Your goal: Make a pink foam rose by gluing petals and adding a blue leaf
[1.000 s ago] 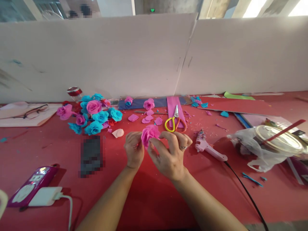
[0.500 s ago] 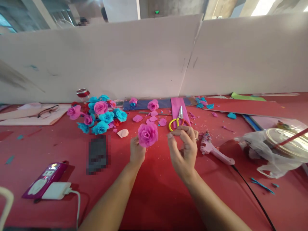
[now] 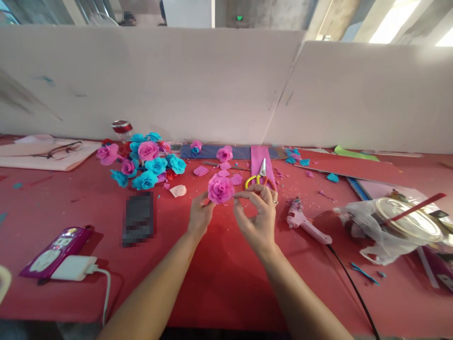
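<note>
From head height we look forward and down across the table, close enough that our left hand and right hand sit mid-frame; ahead we face the panel, glimpsing the room over its top.

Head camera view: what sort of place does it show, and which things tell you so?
Probably a craft workspace: the left hand holds a handmade-looking pink flower, with scissors and a glue gun nearby.

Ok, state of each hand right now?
Left hand: closed, holding the pink flower.
Right hand: beside the flower, thumb and forefinger nearly together; grip cannot be told.
</note>
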{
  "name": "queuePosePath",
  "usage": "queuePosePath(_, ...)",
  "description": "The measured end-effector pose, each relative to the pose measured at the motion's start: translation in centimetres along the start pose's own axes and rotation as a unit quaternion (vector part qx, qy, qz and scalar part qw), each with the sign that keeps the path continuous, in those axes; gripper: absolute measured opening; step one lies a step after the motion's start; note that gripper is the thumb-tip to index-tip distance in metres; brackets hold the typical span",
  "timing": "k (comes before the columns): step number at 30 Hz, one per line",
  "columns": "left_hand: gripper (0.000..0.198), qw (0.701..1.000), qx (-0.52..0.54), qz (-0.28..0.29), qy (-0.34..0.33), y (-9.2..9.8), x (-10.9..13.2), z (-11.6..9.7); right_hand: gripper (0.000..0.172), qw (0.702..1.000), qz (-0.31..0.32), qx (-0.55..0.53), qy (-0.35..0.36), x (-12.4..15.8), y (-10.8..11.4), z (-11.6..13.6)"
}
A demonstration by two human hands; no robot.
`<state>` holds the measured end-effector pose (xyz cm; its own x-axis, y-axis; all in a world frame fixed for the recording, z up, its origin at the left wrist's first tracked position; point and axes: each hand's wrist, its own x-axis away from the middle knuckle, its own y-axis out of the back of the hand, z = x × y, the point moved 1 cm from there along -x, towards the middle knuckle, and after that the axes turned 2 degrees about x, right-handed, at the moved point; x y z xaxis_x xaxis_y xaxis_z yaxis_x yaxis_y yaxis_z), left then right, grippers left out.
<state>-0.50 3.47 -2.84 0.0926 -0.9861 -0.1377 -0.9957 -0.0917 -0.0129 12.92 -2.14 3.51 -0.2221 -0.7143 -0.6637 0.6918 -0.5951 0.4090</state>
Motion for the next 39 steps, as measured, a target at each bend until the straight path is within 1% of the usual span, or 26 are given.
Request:
queuePosePath(6,0.019,0.999,-0.037,-0.015,-0.005,0.3,-0.1,0.5,0.010,0.996,-0.001,0.073,0.053,0.1,-0.1,0.2)
queuePosePath(9,0.018,0.998,-0.054,-0.014,-0.033,0.3,-0.2,0.8,0.008,0.991,0.007,0.105,0.083,-0.2,0.1,0.1)
queuePosePath(14,0.015,0.991,-0.097,0.003,-0.091,0.3,0.0,0.5,0.011,0.977,0.044,0.164,0.128,-0.3,0.4,-0.2)
queuePosePath(19,0.016,0.988,-0.108,0.017,-0.104,0.2,0.2,0.0,0.008,0.959,0.068,0.215,0.173,-0.4,0.6,-0.3)
queuePosePath(23,0.016,0.987,-0.111,0.021,-0.115,0.2,0.2,-0.1,0.007,0.955,0.075,0.216,0.188,-0.5,0.6,-0.3)
queuePosePath(29,0.017,0.979,-0.130,0.028,-0.152,0.3,0.2,-0.4,0.005,0.964,0.063,0.200,0.166,-0.6,0.6,-0.3)
queuePosePath(35,0.018,0.976,-0.147,0.030,-0.160,0.3,0.2,-0.4,0.011,0.954,0.063,0.212,0.203,-0.5,0.7,-0.2)
queuePosePath(39,0.019,0.975,-0.150,0.031,-0.163,0.2,0.2,-0.4,0.007,0.950,0.070,0.216,0.212,-0.3,0.5,-0.3)
